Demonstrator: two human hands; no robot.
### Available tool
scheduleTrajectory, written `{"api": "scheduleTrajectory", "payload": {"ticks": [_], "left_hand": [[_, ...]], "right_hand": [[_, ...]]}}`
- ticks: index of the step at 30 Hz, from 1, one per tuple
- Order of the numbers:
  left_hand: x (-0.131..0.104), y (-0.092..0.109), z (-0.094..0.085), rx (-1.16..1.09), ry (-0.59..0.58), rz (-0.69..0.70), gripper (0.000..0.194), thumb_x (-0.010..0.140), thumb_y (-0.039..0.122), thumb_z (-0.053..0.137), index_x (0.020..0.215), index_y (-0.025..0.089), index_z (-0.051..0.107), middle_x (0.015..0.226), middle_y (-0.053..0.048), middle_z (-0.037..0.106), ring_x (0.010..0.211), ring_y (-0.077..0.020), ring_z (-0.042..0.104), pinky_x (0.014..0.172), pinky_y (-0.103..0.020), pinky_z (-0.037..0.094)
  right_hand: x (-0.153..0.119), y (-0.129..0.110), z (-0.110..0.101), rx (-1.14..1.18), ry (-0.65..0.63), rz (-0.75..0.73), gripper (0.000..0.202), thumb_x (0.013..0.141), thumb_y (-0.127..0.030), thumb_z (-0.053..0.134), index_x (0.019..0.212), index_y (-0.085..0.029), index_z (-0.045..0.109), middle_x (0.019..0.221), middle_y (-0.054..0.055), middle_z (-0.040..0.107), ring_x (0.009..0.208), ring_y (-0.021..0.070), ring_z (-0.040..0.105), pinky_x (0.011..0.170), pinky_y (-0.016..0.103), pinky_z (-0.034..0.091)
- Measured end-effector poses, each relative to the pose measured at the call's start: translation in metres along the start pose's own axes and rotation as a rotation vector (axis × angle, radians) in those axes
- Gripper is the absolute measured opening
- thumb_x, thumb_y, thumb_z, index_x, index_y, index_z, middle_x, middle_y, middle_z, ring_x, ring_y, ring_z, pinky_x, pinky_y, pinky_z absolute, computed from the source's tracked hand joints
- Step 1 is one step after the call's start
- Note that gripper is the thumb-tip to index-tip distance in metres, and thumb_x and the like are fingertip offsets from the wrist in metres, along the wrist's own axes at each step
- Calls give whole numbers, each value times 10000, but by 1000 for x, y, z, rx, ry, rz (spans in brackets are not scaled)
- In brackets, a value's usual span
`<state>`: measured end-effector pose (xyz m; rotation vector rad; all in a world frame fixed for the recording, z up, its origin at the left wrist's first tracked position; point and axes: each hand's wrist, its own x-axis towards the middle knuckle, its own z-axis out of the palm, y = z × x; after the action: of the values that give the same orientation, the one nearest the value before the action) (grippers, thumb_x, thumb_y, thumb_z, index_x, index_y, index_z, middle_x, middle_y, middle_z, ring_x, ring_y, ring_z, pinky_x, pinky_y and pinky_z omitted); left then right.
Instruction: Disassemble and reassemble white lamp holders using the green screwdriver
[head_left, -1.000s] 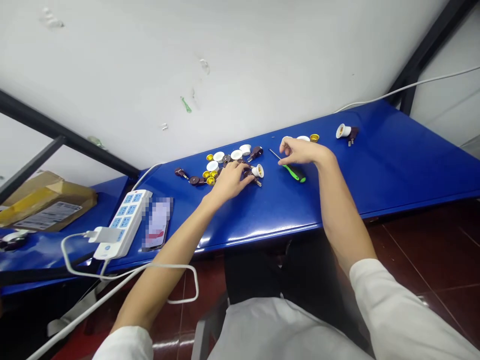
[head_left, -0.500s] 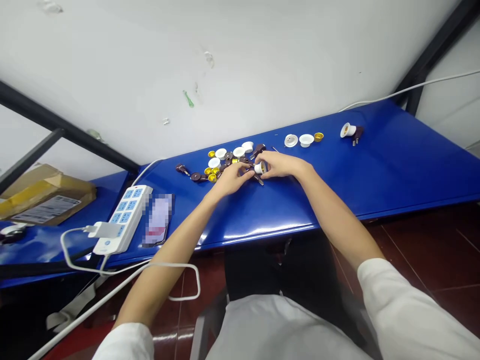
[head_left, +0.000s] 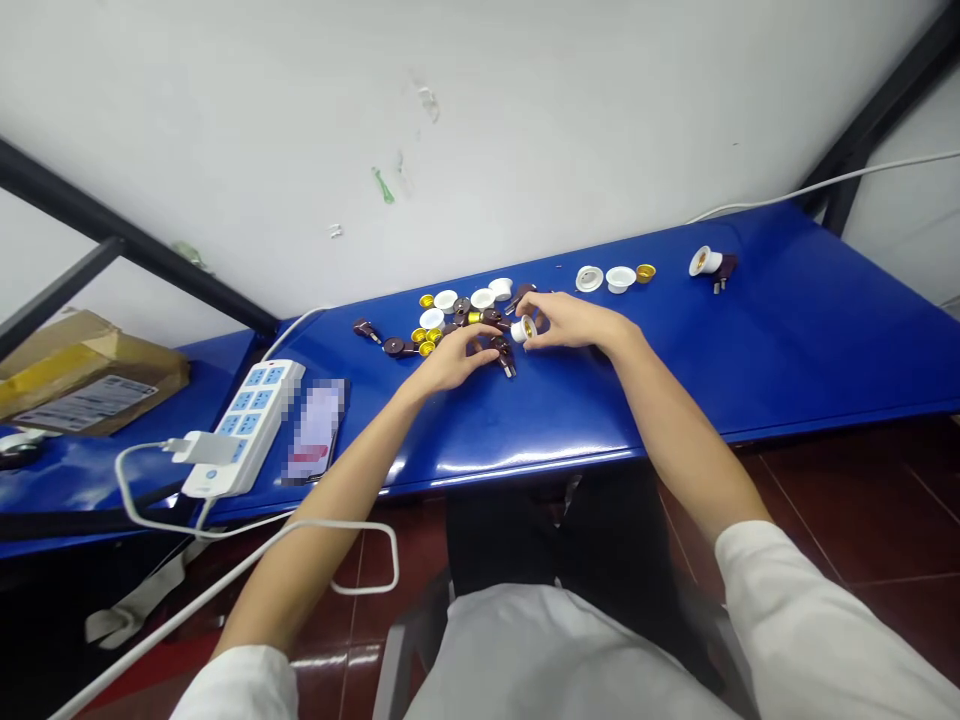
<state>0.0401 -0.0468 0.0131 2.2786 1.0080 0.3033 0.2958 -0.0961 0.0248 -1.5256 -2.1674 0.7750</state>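
Note:
My right hand [head_left: 564,320] curls its thumb and fingers around a white lamp socket [head_left: 523,329], whose gold inner shell faces right. Just left of it, the fingertips of my left hand [head_left: 459,358] are at a brown plug base [head_left: 504,356] with prongs pointing down. The fingers partly hide where they touch it. Whether the plug base and socket are joined cannot be made out. Behind my left hand lie white rings [head_left: 431,319], gold shells [head_left: 427,348] and more brown plug parts [head_left: 397,347] in a cluster.
An assembled plug-in lamp socket [head_left: 709,263] lies far right. Two white rings [head_left: 619,279] and a gold shell [head_left: 646,273] sit near the wall. At left are a phone [head_left: 319,430], a white power strip [head_left: 255,420] and a looping white cable [head_left: 337,524].
The brown plug base has shifted left and toward me along with my left fingertips. My right hand still has the white socket, nearly in the same place. The view has tilted slightly.

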Motion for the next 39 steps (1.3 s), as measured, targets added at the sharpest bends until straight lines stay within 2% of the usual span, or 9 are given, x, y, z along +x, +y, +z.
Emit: {"api": "scheduleTrajectory", "payload": {"ticks": [7, 12, 21, 25, 30, 32, 35, 37, 39], "left_hand": [[-10, -23, 10, -11, 72, 61, 414, 965, 311, 701, 1370, 228, 696, 1079, -62, 729, 954, -206, 672, 959, -388, 562], [-12, -35, 16, -20, 93, 100, 429, 960, 340, 726, 1373, 232, 691, 1156, -83, 736, 1058, -236, 681, 1016, -429, 552], [-14, -39, 20, -31, 113, 155, 412, 971, 322, 716, 1371, 229, 693, 1268, -98, 754, 1077, -229, 667, 1019, -423, 546], [-13, -39, 21, -34, 126, 193, 386, 975, 306, 702, 1350, 216, 694, 1415, -119, 708, 1210, -251, 644, 1103, -456, 506], [-15, -33, 19, -18, 108, 190, 366, 994, 325, 675, 1341, 213, 702, 1360, -117, 734, 1230, -267, 639, 1137, -472, 476], [-18, -30, 17, -20, 101, 169, 428, 967, 340, 714, 1375, 215, 686, 1343, -114, 734, 1189, -264, 646, 1103, -455, 500], [-24, -26, 15, -56, 104, 135, 635, 913, 365, 785, 1504, 234, 590, 1372, -112, 712, 1161, -257, 661, 1051, -423, 534], [-28, -22, 14, -106, 113, 129, 750, 903, 401, 804, 1573, 247, 506, 1456, -126, 668, 1226, -267, 663, 1030, -402, 547], [-31, -19, 14, -155, 121, 136, 765, 913, 432, 797, 1583, 253, 475, 1523, -137, 626, 1321, -283, 645, 1026, -386, 551]], "right_hand": [[-1, -11, 6, 39, 45, -89, 410, 862, -272, 768, 1241, -197, 630, 1250, 106, 729, 1019, 264, 696, 902, 395, 546], [2, -19, 16, 54, 41, -208, 397, 867, -269, 756, 1239, -178, 647, 1277, 113, 723, 1127, 282, 688, 932, 385, 537], [6, -16, 22, 77, 14, -279, 400, 873, -327, 786, 1236, -194, 681, 1279, 116, 729, 1193, 312, 680, 1024, 445, 537], [7, -17, 25, 66, 12, -321, 426, 883, -305, 780, 1284, -198, 684, 1333, 123, 707, 1245, 315, 665, 1078, 453, 516], [9, -17, 28, 74, 8, -326, 431, 884, -302, 788, 1288, -204, 673, 1344, 124, 695, 1237, 319, 658, 1079, 473, 510], [9, -16, 29, 87, 6, -316, 438, 878, -317, 799, 1281, -210, 666, 1330, 118, 699, 1235, 320, 657, 1070, 471, 511], [10, -15, 30, 102, 3, -298, 456, 860, -339, 823, 1263, -204, 658, 1306, 112, 708, 1225, 319, 660, 1043, 456, 518], [11, -15, 31, 107, 10, -279, 460, 849, -342, 835, 1248, -192, 662, 1292, 116, 714, 1204, 320, 666, 1017, 442, 525], [11, -16, 32, 110, 18, -267, 457, 849, -348, 837, 1243, -189, 667, 1294, 120, 715, 1199, 320, 669, 1005, 425, 524]]}}
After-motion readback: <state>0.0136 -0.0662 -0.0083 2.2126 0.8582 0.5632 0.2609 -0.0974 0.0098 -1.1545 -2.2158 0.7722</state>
